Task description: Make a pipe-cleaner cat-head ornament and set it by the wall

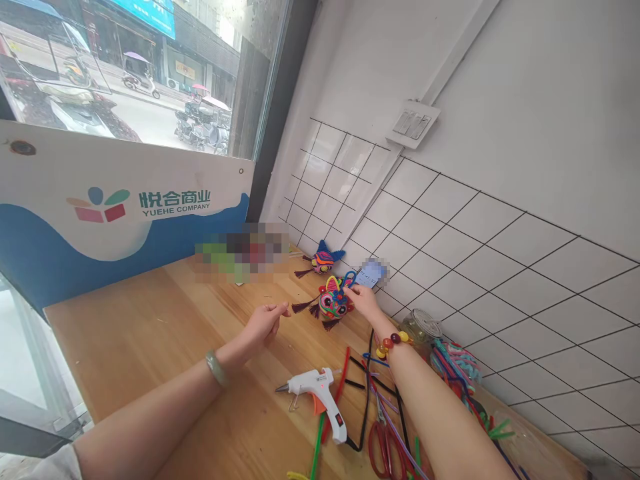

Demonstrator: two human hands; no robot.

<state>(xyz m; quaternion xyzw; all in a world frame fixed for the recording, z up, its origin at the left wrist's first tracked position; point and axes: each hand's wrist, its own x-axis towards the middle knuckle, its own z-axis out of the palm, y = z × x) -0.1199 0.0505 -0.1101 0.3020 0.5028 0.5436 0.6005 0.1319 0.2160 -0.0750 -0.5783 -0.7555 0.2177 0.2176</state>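
Note:
My right hand (364, 301) pinches a blue pipe cleaner loop (350, 279) at the top of a colourful tasselled animal-head ornament (334, 303). The ornament has big round eyes, a yellow-edged pink ear and dark tassels, and it sits on the wooden table. My left hand (265, 323) hovers over the table to the left of it, apart from it. Its thumb and forefinger press together; whatever they may hold is too small to make out. Behind stands a second tasselled ornament (323, 259) with blue ears.
A white glue gun (316, 395) lies on the wooden table (165, 353), near red-handled scissors (383, 445) and scattered pipe cleaners. Along the tiled wall are a phone (373, 273), a glass jar (421, 327) and a pile of coloured pipe cleaners (455, 363). A printed panel (195, 233) borders the far left.

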